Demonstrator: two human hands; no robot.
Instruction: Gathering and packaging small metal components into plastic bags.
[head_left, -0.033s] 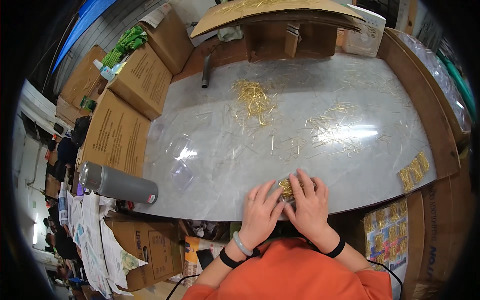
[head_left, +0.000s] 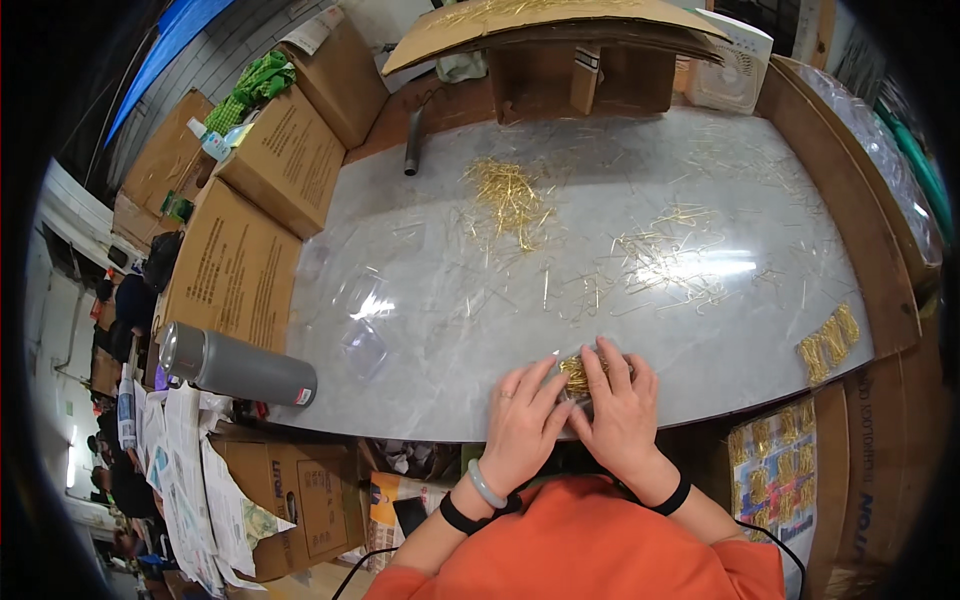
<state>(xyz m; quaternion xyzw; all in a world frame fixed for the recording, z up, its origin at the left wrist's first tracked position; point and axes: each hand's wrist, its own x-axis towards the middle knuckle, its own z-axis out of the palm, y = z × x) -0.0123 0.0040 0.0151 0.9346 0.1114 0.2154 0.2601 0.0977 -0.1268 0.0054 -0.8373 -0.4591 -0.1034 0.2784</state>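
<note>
Between my two hands, at the near edge of the grey tabletop, lies a small packed bundle of gold wire hooks (head_left: 574, 376), seemingly inside clear plastic. My left hand (head_left: 520, 412) closes on its left side, fingertips pointing away from me. From the right, my right hand (head_left: 622, 408) curls its fingers over the top, hiding much of the bundle. Both thumbs come close together at the near side. Farther off are a heap of loose gold hooks (head_left: 508, 197) and a looser scatter of hooks (head_left: 668, 262). Clear plastic boxes (head_left: 365, 347) rest to the left.
A grey bottle (head_left: 240, 367) lies at the left edge, beside cardboard boxes (head_left: 235, 285). Bundled hooks (head_left: 829, 344) sit at the right edge; below, more bundles fill a clear bag (head_left: 775, 475). A dark tube (head_left: 413, 143) and a cardboard shelf (head_left: 535, 85) stand at the back.
My left hand's fingers have shifted very slightly at the bundle. My right hand and everything else look the same.
</note>
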